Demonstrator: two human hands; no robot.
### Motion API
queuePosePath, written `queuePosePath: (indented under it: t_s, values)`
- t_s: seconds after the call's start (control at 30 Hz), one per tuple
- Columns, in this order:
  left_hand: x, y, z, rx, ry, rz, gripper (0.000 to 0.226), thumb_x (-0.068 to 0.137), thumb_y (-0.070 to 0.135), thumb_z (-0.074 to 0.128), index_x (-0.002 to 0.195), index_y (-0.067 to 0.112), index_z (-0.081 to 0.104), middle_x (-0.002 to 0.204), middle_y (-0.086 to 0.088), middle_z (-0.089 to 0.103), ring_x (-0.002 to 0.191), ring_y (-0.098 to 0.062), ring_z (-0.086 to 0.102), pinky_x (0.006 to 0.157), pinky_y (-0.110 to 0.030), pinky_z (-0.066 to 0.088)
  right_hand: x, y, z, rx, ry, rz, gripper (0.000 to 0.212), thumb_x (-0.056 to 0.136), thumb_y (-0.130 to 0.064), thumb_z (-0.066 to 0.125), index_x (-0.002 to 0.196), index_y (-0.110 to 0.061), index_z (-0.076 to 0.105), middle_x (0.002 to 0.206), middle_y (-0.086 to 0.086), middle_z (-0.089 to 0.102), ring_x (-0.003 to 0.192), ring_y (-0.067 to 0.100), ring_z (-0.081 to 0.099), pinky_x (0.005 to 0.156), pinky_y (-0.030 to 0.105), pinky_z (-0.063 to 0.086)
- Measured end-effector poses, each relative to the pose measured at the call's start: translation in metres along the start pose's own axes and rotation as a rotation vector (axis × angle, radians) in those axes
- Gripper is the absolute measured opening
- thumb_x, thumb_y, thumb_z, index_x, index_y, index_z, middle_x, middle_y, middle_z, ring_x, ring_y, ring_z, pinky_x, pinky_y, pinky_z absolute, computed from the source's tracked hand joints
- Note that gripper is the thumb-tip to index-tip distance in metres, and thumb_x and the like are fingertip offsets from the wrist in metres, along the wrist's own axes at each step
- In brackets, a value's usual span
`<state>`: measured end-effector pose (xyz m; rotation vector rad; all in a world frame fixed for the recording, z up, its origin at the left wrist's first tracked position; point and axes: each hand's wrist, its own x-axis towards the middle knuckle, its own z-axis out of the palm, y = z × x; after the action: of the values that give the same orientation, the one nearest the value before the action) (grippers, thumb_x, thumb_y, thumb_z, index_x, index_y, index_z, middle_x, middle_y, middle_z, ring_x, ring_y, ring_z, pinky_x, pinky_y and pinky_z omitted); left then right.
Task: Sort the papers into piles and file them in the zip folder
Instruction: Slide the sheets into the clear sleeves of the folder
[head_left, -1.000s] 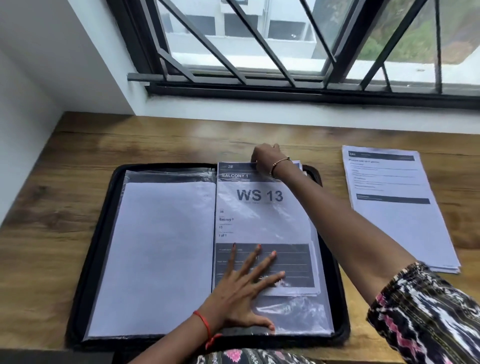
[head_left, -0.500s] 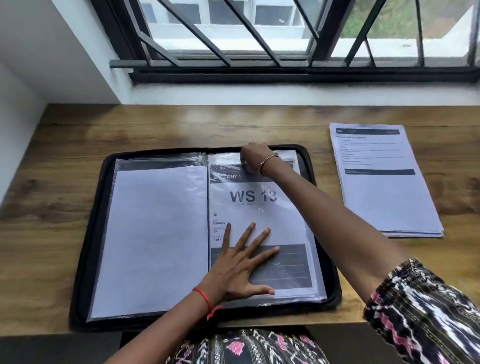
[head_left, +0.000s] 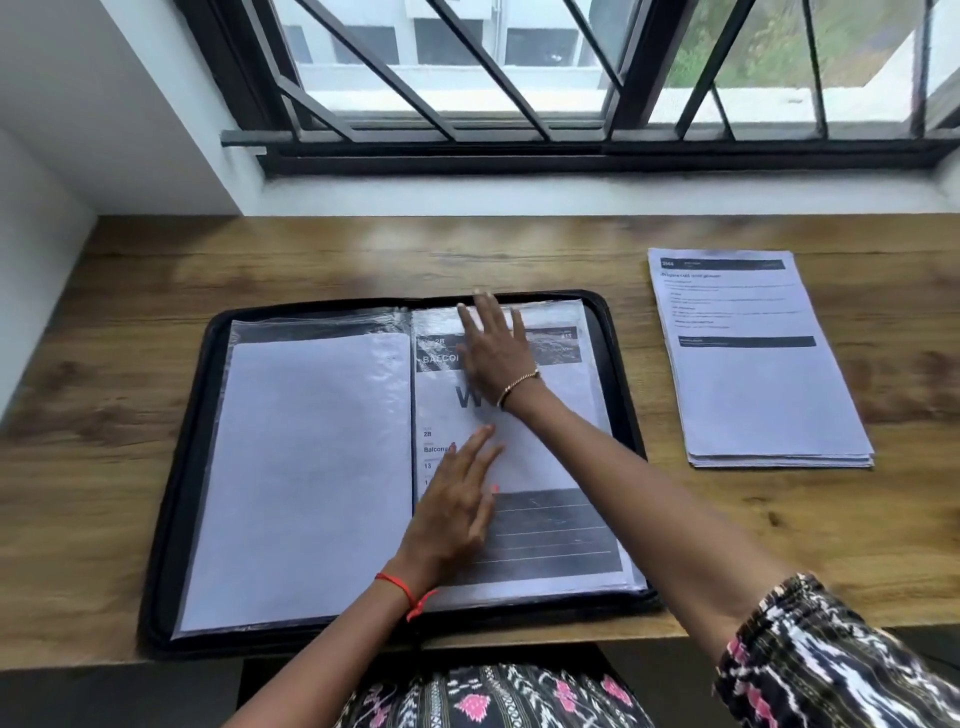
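Observation:
A black zip folder (head_left: 176, 499) lies open on the wooden desk in front of me. Its left clear sleeve (head_left: 301, 467) shows the blank back of a sheet. The right sleeve holds a printed sheet (head_left: 561, 441) with a dark header and a dark lined box. My right hand (head_left: 496, 348) lies flat, fingers apart, on the top of that sheet. Lower on the same page my left hand (head_left: 457, 509) rests with fingers spread, holding nothing. A pile of printed papers (head_left: 753, 374) lies on the desk to the right of the folder.
The wooden desk (head_left: 104, 415) runs up to a white wall on the left and a sill under a barred window (head_left: 519, 78) at the back. The desk's near edge passes just under the folder, above my patterned clothing.
My right hand opened from gripping the sheet's top edge to lying flat on it. The left hand slid slightly up the page. The sheet sits fully inside the sleeve.

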<state>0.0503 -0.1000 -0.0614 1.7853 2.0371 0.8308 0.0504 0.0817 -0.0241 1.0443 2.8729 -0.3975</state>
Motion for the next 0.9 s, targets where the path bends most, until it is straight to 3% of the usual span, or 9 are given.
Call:
queuePosePath:
  t_s: [0.07, 0.13, 0.27, 0.4, 0.63, 0.77, 0.9]
  values:
    - [-0.001, -0.006, 0.000, 0.004, 0.136, -0.137, 0.044, 0.091, 0.017, 0.032, 0.134, 0.010, 0.039, 0.145, -0.013, 0.038, 0.138, -0.021, 0.027, 0.112, -0.040, 0.022, -0.009, -0.008, 0.018, 0.023, -0.021, -0.041, 0.058, 0.100, -0.034, 0.029, 0.149, -0.016, 0.007, 0.157, 0.006, -0.006, 0.145, 0.018, -0.007, 0.115, 0.044, -0.008]
    - [-0.003, -0.009, 0.003, 0.081, 0.162, -0.226, 0.051, 0.092, 0.023, 0.032, 0.138, 0.004, 0.037, 0.147, -0.014, 0.035, 0.140, -0.021, 0.020, 0.112, -0.039, 0.020, -0.016, -0.013, 0.032, 0.040, -0.085, -0.038, 0.059, 0.100, -0.040, 0.025, 0.149, -0.018, 0.001, 0.157, 0.002, -0.009, 0.145, 0.014, -0.009, 0.117, 0.042, -0.008]
    - [-0.004, -0.011, 0.010, 0.249, 0.060, -0.293, 0.063, 0.093, 0.038, 0.032, 0.144, 0.001, 0.029, 0.152, -0.015, 0.027, 0.141, -0.020, 0.016, 0.115, -0.033, 0.009, -0.022, -0.004, 0.043, 0.081, -0.063, 0.016, 0.059, 0.099, -0.044, 0.021, 0.149, -0.022, -0.001, 0.157, -0.004, -0.007, 0.145, 0.010, -0.007, 0.115, 0.036, -0.010]
    - [-0.004, -0.011, 0.013, 0.360, 0.012, -0.307, 0.067, 0.092, 0.044, 0.029, 0.145, 0.002, 0.027, 0.153, -0.014, 0.023, 0.143, -0.021, 0.014, 0.116, -0.034, 0.009, -0.030, 0.025, 0.040, 0.072, -0.043, 0.070, 0.063, 0.098, -0.051, 0.018, 0.149, -0.021, -0.002, 0.157, -0.006, -0.006, 0.144, 0.008, -0.006, 0.115, 0.033, -0.011]
    - [-0.004, -0.010, 0.013, 0.398, -0.004, -0.308, 0.069, 0.092, 0.046, 0.027, 0.146, 0.002, 0.024, 0.155, -0.012, 0.018, 0.143, -0.021, 0.012, 0.117, -0.034, 0.003, -0.053, 0.085, 0.038, 0.108, 0.073, 0.225, 0.082, 0.080, -0.067, -0.016, 0.148, -0.022, -0.005, 0.153, -0.011, -0.014, 0.144, 0.007, -0.009, 0.115, 0.036, -0.013]
    - [-0.003, -0.009, 0.013, 0.412, -0.011, -0.309, 0.069, 0.092, 0.045, 0.028, 0.144, 0.001, 0.027, 0.153, -0.014, 0.023, 0.142, -0.023, 0.016, 0.116, -0.034, 0.003, -0.062, 0.100, 0.035, 0.130, 0.085, 0.249, 0.063, 0.097, -0.054, 0.016, 0.149, -0.024, -0.001, 0.157, -0.010, -0.005, 0.144, 0.005, -0.005, 0.114, 0.029, -0.010]
    - [-0.003, -0.008, 0.013, 0.404, -0.014, -0.311, 0.069, 0.092, 0.046, 0.027, 0.145, 0.002, 0.026, 0.154, -0.013, 0.021, 0.143, -0.023, 0.017, 0.116, -0.033, 0.002, -0.063, 0.098, 0.034, 0.135, 0.100, 0.267, 0.065, 0.097, -0.052, 0.021, 0.149, -0.021, -0.002, 0.157, -0.008, -0.005, 0.144, 0.005, -0.005, 0.113, 0.027, -0.011]
